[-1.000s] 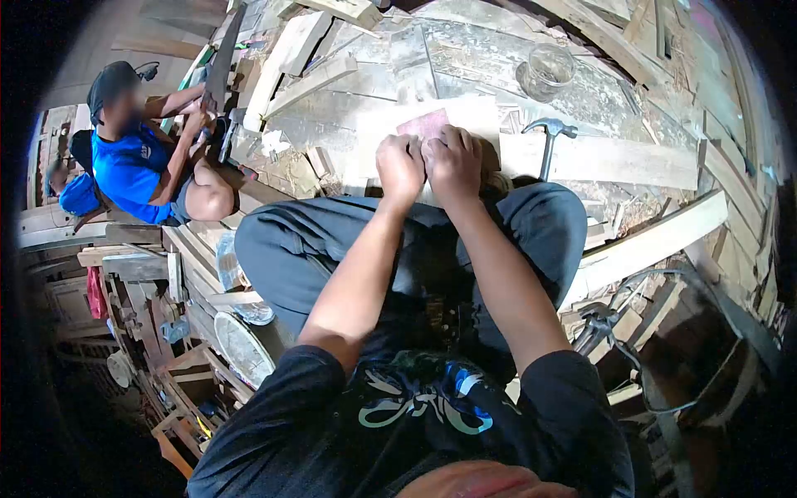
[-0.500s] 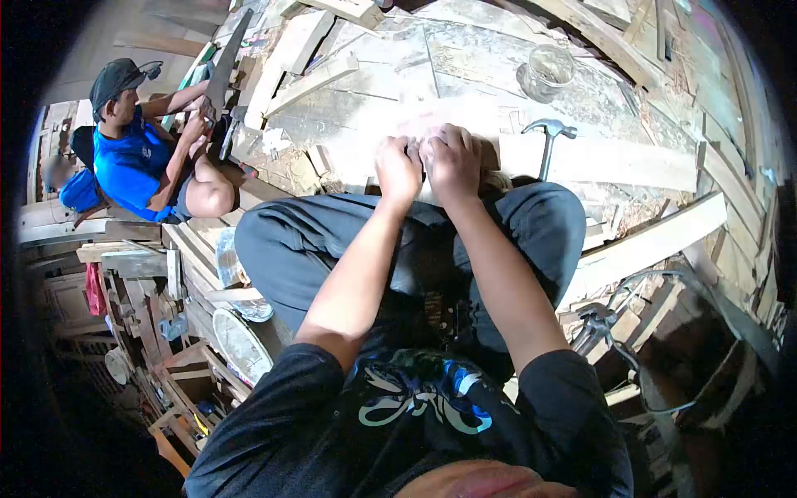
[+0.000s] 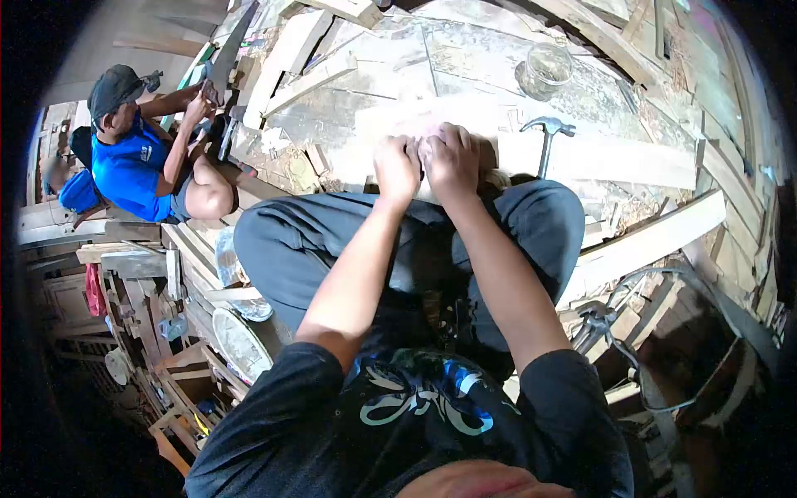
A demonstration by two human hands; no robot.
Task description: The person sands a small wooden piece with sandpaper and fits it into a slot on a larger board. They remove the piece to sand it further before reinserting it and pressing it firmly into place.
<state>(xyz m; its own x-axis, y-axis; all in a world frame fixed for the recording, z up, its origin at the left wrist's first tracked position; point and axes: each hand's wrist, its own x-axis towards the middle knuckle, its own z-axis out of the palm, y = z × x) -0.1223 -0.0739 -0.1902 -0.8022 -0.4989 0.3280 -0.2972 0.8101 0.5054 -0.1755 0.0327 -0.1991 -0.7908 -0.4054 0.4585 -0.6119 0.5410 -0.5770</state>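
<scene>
Close together at the near edge of a brightly lit pale board [image 3: 374, 124] are my left hand [image 3: 398, 170] and my right hand [image 3: 449, 162]. Both have curled fingers, pressed round something small and dark between them that I cannot make out. A short wood block [image 3: 488, 153] lies just right of my right hand. Further right, a claw hammer [image 3: 548, 133] rests with its head away from me, beside a long pale plank [image 3: 623, 162]. Glare washes out the board's surface round my fingertips.
A clear plastic tub [image 3: 548, 66] stands beyond the hammer. At the left a co-worker in a blue shirt [image 3: 124, 174] sits near a long saw [image 3: 231, 46]. Another hammer [image 3: 594, 319] and a cable lie at the lower right. Timber pieces [image 3: 311, 83] lie ahead.
The co-worker's head and hands have shifted slightly, and the saw beside them has moved a little. My two hands stay in nearly the same place.
</scene>
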